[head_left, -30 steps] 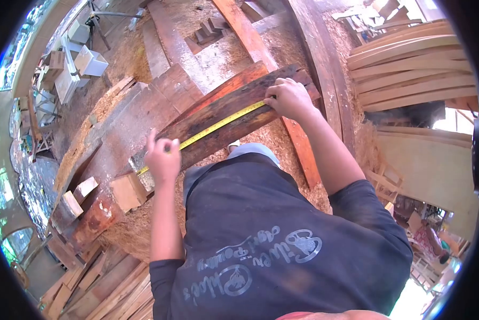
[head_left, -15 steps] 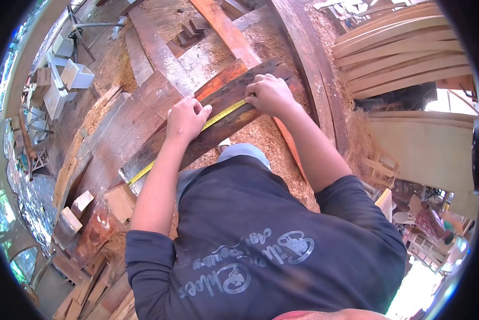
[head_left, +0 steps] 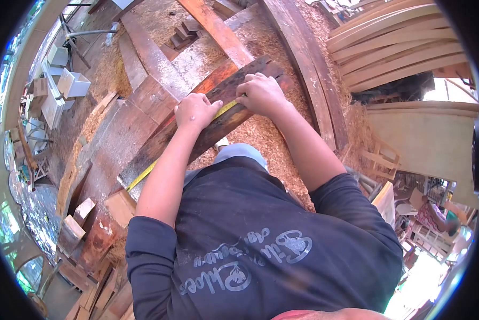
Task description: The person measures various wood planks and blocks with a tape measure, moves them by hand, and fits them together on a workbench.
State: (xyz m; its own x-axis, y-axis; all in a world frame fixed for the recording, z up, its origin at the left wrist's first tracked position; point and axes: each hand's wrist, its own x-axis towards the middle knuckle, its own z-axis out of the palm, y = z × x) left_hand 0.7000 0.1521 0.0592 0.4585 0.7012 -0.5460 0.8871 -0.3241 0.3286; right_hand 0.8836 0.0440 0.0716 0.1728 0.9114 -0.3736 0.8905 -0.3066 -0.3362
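Note:
A dark, weathered wooden board (head_left: 153,152) lies at a slant in front of me, over other timber. The yellow blade of a tape measure (head_left: 143,176) runs along its length; the tape's case cannot be made out. My left hand (head_left: 193,113) rests over the middle of the board, fingers closed at the blade. Farther up and to the right, my right hand (head_left: 262,95) pinches the blade near the board's far end. A short stretch of yellow tape shows between the two hands. My left forearm covers part of the blade and board.
Wide planks (head_left: 148,101) lie to the left and a long beam (head_left: 298,64) to the right. Wood shavings (head_left: 250,138) cover the ground. Curved boards (head_left: 399,42) are stacked at upper right. Wooden blocks (head_left: 121,207) sit at lower left. Another person (head_left: 430,216) is at far right.
My left hand has moved up the board to the right, closer to my right hand, so less tape shows between them. My right hand stays near the far end. The view has shifted slightly.

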